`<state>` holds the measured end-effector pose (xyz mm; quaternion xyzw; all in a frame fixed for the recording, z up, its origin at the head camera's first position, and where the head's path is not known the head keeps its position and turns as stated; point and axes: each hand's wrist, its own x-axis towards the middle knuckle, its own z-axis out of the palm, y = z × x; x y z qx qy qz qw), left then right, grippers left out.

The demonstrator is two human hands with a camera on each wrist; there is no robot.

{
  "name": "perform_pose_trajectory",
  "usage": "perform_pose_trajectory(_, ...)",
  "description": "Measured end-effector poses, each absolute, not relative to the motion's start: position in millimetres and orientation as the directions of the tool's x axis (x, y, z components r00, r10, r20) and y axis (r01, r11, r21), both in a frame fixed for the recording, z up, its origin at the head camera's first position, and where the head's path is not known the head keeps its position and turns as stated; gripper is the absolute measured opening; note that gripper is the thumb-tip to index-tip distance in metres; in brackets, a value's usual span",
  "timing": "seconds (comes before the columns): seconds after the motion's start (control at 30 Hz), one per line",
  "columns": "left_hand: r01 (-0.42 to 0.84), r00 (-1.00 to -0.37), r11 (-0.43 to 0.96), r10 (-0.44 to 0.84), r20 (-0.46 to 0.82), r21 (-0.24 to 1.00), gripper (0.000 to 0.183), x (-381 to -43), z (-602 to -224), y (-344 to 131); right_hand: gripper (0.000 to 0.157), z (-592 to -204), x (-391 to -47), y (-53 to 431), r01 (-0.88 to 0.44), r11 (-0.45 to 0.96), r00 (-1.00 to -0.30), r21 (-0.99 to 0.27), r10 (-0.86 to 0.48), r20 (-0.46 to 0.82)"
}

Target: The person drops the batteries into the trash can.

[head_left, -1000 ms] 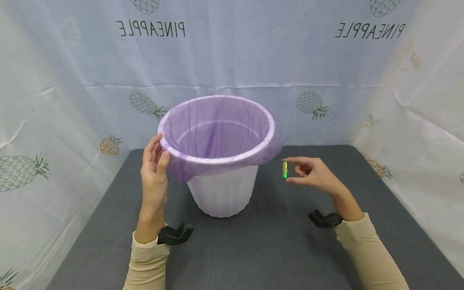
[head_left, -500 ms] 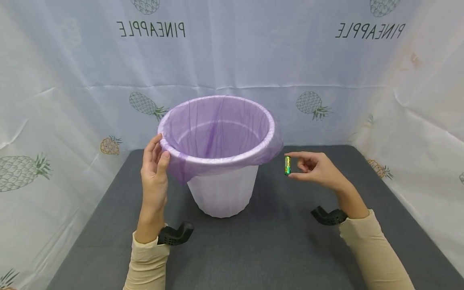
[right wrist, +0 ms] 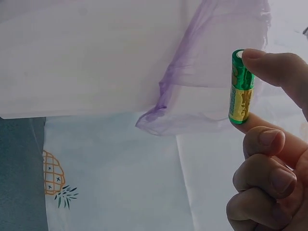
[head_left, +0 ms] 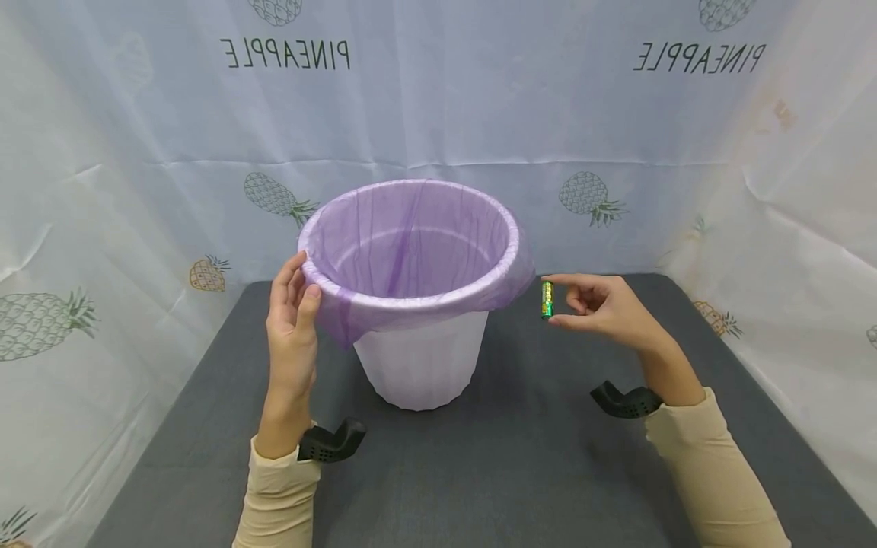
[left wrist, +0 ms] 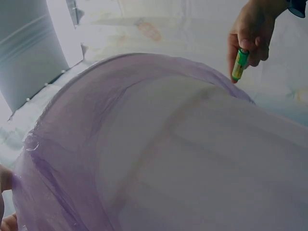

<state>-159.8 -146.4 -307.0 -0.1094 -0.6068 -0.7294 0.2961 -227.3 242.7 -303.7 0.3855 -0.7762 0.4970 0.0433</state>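
A white bin (head_left: 421, 365) lined with a purple bag (head_left: 411, 251) stands in the middle of the grey table (head_left: 521, 472). My left hand (head_left: 293, 320) grips the bag-covered rim at the bin's left side, thumb on the purple film. My right hand (head_left: 596, 308) pinches a small green and gold battery (head_left: 546, 300) upright between thumb and forefinger, just right of the bin and close under its rim. The battery (right wrist: 240, 87) shows near the hanging bag edge (right wrist: 202, 72) in the right wrist view. From the left wrist, the battery (left wrist: 239, 64) appears beyond the bag's far rim (left wrist: 159, 62).
White cloth printed with pineapples (head_left: 589, 196) walls the table at the back and both sides. Black wrist mounts (head_left: 332, 444) sit on both forearms. Bare grey table (head_left: 479, 487) lies in front of the bin.
My right hand has lifted the battery upward and slightly right, nearer the level of the bin's rim. The left hand and bin have stayed put.
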Motion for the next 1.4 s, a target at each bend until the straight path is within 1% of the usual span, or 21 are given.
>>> perform_pose_trajectory(0.13, 0.565, -0.802, -0.092, -0.296, 0.519, 0.82, 0.044, -160, -308, -147, 0.055, -300, -227, 241, -0.645, 0.205, -0.693, -0.736, -0.561, 0.452)
perform_pose_trajectory(0.37, 0.57, -0.799, -0.089, -0.293, 0.525, 0.817, 0.044, -161, -309, -147, 0.051, -294, -227, 237, -0.633, 0.237, -0.719, -0.737, -0.534, 0.446)
perform_pose_trajectory(0.47, 0.573, -0.797, -0.091, -0.293, 0.528, 0.815, 0.044, -161, -310, -147, 0.051, -290, -226, 235, -0.639, 0.245, -0.718, -0.729, -0.528, 0.453)
perform_pose_trajectory(0.73, 0.568, -0.8, -0.091, -0.293, 0.523, 0.818, 0.044, -161, -311, -148, 0.053, -284, -223, 231, -0.674, 0.211, -0.683, -0.708, -0.542, 0.489)
perform_pose_trajectory(1.07, 0.561, -0.802, -0.088, -0.305, 0.514, 0.823, 0.043, -160, -310, -147, 0.049, -278, -222, 224, -0.665, 0.181, -0.685, -0.724, -0.533, 0.496)
perform_pose_trajectory(1.3, 0.565, -0.799, -0.09, -0.305, 0.518, 0.82, 0.043, -160, -310, -147, 0.05, -276, -223, 219, -0.669, 0.132, -0.663, -0.731, -0.551, 0.508)
perform_pose_trajectory(1.4, 0.564, -0.801, -0.091, -0.305, 0.516, 0.821, 0.043, -161, -310, -147, 0.049, -276, -223, 215, -0.679, 0.148, -0.658, -0.72, -0.558, 0.506)
